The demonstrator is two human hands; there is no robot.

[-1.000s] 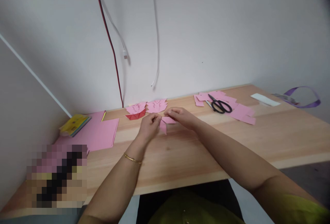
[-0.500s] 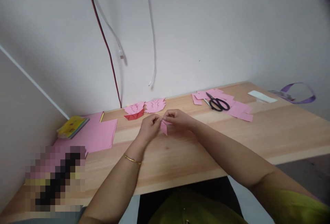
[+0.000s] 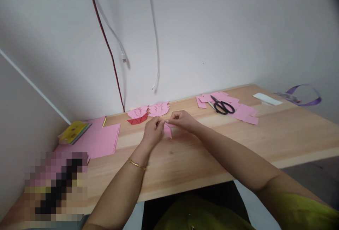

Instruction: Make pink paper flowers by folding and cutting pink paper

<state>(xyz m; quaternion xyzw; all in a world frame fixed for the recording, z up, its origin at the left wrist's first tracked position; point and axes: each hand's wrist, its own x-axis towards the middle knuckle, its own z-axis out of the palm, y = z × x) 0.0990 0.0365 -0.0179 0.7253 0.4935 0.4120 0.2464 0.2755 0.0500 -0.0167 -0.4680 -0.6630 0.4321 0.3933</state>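
Between my two hands, above the middle of the table, is a small folded piece of pink paper [image 3: 167, 131], its pointed end hanging down. My left hand [image 3: 154, 129] pinches it at the upper left. With thumb and fingertips together, my right hand [image 3: 181, 120] grips its upper right edge. The fingers hide the top of the paper. Just beyond my left hand lie folded pink paper pieces [image 3: 159, 109] and a red folded paper strip [image 3: 137, 119].
Black-handled scissors [image 3: 224, 107] rest on cut pink paper pieces [image 3: 245, 112] at the back right, near a white strip [image 3: 267, 99]. Pink sheets [image 3: 103, 140] and a yellow packet [image 3: 74, 132] lie left. Cables [image 3: 106, 43] hang along the wall.
My right fingertips have shifted slightly along the paper's top edge, and the pink paper opens a little wider below. Both hands stay in nearly the same place.
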